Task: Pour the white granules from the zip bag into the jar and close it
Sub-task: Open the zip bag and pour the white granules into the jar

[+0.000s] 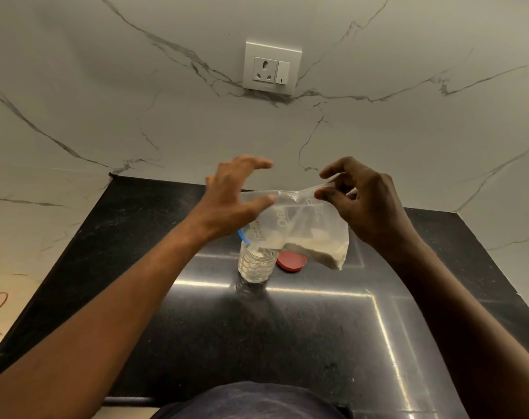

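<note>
Pinching the upper edge of the zip bag between thumb and fingertips of the right hand, lifted above the jar and tilted with the blue zip end down at the jar's mouth, evidently to let the contents slide out under their own weight; holding the left hand wide open by the bag's other upper corner, fingers spread and gripping nothing, thumb laid toward the plastic, contact impossible to confirm, probably poised to steady or shake; finding some of the white granules already down in the jar and a clump caught in the bag's sagging lower right corner, away from the opening, hence likely needing a re-tilt or a tap to free; leaving the red lid flat on the black counter just beside the jar on its right, handy for closing afterwards yet partly under that drooping corner; beyond, only a marble wall with a socket plate, well apart and no hindrance.
</note>
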{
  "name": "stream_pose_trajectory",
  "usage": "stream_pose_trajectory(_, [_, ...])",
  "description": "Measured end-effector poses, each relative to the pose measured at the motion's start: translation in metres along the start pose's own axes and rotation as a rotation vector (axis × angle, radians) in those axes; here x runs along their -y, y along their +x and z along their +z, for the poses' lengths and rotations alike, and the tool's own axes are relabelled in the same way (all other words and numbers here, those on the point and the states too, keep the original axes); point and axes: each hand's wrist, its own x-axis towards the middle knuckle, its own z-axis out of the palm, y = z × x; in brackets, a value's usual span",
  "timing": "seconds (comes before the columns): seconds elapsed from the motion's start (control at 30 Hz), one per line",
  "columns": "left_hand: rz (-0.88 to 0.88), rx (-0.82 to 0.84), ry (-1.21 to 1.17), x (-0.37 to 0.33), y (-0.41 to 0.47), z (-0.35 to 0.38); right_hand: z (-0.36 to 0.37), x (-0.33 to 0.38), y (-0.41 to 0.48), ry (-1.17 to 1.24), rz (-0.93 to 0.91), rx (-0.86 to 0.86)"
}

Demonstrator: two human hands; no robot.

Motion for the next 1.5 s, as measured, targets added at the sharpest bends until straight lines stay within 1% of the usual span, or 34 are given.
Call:
stream_pose_trajectory(0.1, [0.116, 0.177, -0.043, -0.029, 0.018, 0.006, -0.001, -0.002, 0.000, -0.004, -0.005, 0.017])
stream_pose_trajectory(0.2, [0.113, 0.248, -0.161, -0.040, 0.029, 0.015, -0.002, -0.005, -0.001, 0.005, 0.015, 0.004])
stream_pose_trajectory(0.47, [0.122, 0.242, -0.281, -0.034, 0.029, 0.030, 0.019, -0.024, -0.035, 0.133, 0.156, -0.125])
stream_pose_trajectory(0.6, [0.120, 0.273, -0.294, -0.036, 0.029, 0.032, 0.043, -0.038, -0.066, 0.201, 0.272, -0.098])
stream_pose_trajectory(0.77, [0.096, 0.294, -0.319, -0.034, 0.030, 0.033, 0.060, -0.050, -0.080, 0.375, 0.427, -0.099])
stream_pose_trajectory(0.9, [0.073, 0.270, -0.303, -0.029, 0.029, 0.028, 0.061, -0.048, -0.075, 0.389, 0.412, -0.160])
stream_pose_trajectory(1.0, [0.057, 0.209, -0.255, -0.018, 0.026, 0.017, 0.059, -0.047, -0.066, 0.379, 0.378, -0.164])
stream_pose_trajectory(1.03, [0.049, 0.166, -0.221, -0.012, 0.022, 0.013, 0.058, -0.047, -0.063, 0.373, 0.363, -0.158])
stream_pose_trajectory(1.1, [-0.025, 0.009, -0.172, 0.005, 0.008, 0.007, 0.055, -0.046, -0.058, 0.360, 0.343, -0.146])
stream_pose_trajectory(1.17, [-0.207, -0.178, -0.248, 0.020, -0.013, 0.007, 0.051, -0.047, -0.055, 0.350, 0.335, -0.131])
stream_pose_trajectory(1.2, [-0.322, -0.227, -0.317, 0.026, -0.024, 0.009, 0.050, -0.047, -0.054, 0.338, 0.329, -0.127])
stream_pose_trajectory(1.23, [-0.439, -0.230, -0.397, 0.030, -0.035, 0.012, 0.048, -0.047, -0.052, 0.318, 0.321, -0.123])
stream_pose_trajectory(1.27, [-0.542, -0.196, -0.483, 0.034, -0.043, 0.016, 0.047, -0.047, -0.050, 0.293, 0.315, -0.118])
stream_pose_trajectory(1.33, [-0.660, -0.102, -0.630, 0.040, -0.055, 0.027, 0.044, -0.045, -0.047, 0.252, 0.306, -0.109])
stream_pose_trajectory(1.4, [-0.668, -0.071, -0.717, 0.043, -0.058, 0.035, 0.041, -0.043, -0.043, 0.221, 0.298, -0.093])
stream_pose_trajectory(1.5, [-0.603, -0.126, -0.716, 0.044, -0.053, 0.042, 0.039, -0.040, -0.038, 0.166, 0.282, -0.074])
